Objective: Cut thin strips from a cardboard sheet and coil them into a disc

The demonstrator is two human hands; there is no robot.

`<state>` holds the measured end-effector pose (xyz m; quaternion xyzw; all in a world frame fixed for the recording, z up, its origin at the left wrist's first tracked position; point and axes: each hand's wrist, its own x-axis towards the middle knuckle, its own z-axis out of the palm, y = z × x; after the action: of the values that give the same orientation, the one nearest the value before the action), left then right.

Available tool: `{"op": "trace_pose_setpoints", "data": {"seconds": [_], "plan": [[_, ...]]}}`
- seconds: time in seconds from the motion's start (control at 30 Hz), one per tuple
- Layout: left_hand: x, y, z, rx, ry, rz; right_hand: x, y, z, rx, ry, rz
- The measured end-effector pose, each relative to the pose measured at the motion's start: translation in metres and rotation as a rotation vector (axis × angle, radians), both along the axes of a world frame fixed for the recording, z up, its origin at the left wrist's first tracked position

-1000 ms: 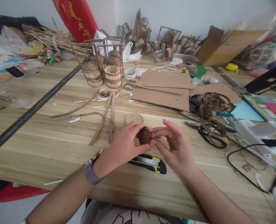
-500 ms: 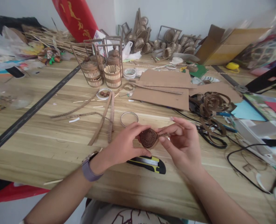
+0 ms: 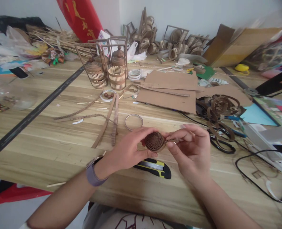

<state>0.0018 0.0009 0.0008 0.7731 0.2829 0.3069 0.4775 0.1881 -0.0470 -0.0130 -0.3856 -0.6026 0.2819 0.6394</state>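
Note:
Between my hands is a tightly wound brown coil of corrugated cardboard strip (image 3: 154, 141), its spiral face turned up toward me. My left hand (image 3: 133, 147) grips the coil from the left, thumb below and fingers above. On the other side, my right hand (image 3: 193, 148) pinches the strip's loose end between thumb and fingertips. Under the coil lies a yellow and black utility knife (image 3: 155, 168), partly covered by my left hand. Just beyond the hands, a thin metal ring (image 3: 134, 122) rests on the wooden table (image 3: 66, 159).
Loose cardboard strips (image 3: 105, 122) lie left of centre. Small lidded baskets in frames (image 3: 96, 74) stand behind them. Flat cardboard sheets (image 3: 167, 95) occupy the middle. Tangled brown strips (image 3: 223, 108), scissors (image 3: 223, 146) and a black cable (image 3: 238, 171) are at right. A cardboard box (image 3: 241, 44) stands at the back.
Both hands and the coil sit slightly farther right in the picture, as does the whole scene. My right hand has drawn a little away from the coil, still pinching the strip's end.

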Motion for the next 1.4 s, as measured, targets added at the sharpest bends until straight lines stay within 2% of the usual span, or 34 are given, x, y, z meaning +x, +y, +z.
{"op": "trace_pose_setpoints", "data": {"seconds": [0.2,0.33,0.4,0.57,0.73,1.07,1.23,1.4], "plan": [[0.0,-0.001,-0.002,-0.111,0.032,0.011,-0.004,-0.001,-0.007,0.133,-0.1,-0.073],[0.002,-0.002,-0.004,-0.158,0.008,0.02,-0.004,-0.003,-0.013,0.15,-0.19,-0.126],[0.002,-0.003,-0.003,-0.138,0.017,0.047,-0.003,-0.005,-0.016,0.144,-0.225,-0.144],[0.003,-0.003,0.0,0.041,0.07,0.049,-0.003,-0.006,-0.018,0.157,-0.218,-0.154],[0.001,-0.002,-0.002,0.059,0.069,0.033,-0.007,-0.004,-0.01,0.165,-0.16,-0.128],[0.006,-0.008,-0.002,-0.178,-0.039,0.055,-0.001,-0.007,-0.021,0.271,-0.239,-0.109],[0.007,-0.009,-0.003,-0.142,-0.022,0.082,-0.003,-0.005,-0.014,0.311,-0.29,-0.106],[0.004,-0.008,-0.006,-0.029,0.01,0.084,0.003,-0.001,0.002,0.153,-0.167,-0.009]]}}
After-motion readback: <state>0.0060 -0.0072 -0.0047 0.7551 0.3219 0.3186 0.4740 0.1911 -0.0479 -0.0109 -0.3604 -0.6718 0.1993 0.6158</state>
